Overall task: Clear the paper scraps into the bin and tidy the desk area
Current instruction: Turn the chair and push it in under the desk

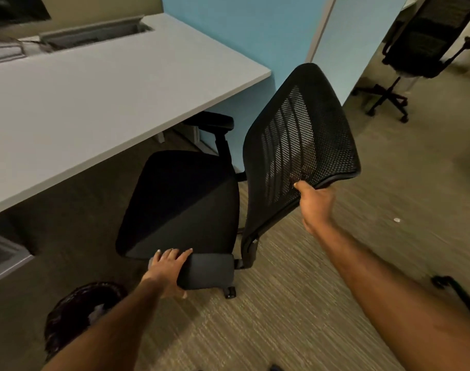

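Note:
A black office chair [183,199] with a mesh backrest [300,145] stands beside the grey desk [94,97]. My left hand [166,271] grips the chair's near armrest [207,271]. My right hand [315,202] holds the top edge of the backrest, thumb on the mesh. A round black bin [78,314] with a dark liner sits on the carpet at lower left, partly hidden by my left forearm. One small white paper scrap [396,220] lies on the carpet to the right.
A blue partition [244,36] stands behind the desk. A second black chair [416,49] is at the far right. A grey drawer unit [3,261] sits under the desk at left. A dark object [453,290] lies at the right edge.

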A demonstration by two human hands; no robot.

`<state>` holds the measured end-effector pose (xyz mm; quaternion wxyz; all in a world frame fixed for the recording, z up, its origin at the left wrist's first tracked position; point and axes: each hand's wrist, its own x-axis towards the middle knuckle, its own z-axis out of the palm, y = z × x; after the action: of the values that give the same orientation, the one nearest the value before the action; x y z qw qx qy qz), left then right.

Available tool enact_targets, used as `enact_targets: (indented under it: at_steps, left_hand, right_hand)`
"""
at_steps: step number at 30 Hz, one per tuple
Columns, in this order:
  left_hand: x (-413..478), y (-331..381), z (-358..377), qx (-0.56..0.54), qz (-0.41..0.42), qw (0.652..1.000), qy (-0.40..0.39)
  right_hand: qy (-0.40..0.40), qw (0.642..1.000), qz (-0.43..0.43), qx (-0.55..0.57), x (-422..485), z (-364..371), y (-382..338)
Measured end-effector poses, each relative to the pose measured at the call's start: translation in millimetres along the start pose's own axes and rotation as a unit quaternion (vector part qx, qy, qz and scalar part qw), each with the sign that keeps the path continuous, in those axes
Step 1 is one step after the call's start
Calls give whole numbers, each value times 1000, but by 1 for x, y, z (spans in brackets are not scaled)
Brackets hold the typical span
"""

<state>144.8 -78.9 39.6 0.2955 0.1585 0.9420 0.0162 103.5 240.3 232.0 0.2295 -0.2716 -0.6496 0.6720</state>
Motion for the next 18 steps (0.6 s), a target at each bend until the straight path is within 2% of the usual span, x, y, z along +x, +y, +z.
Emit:
enact_targets:
  at_steps: [10, 18]
  left_hand:
    - [-32, -57, -3, -16, -55, 998, -12]
    - [-51, -88, 5, -92, -110, 989, 29]
  right_hand:
    - [19, 999, -34, -35, -67, 48, 9]
    - [23, 997, -28, -64, -112, 76, 23]
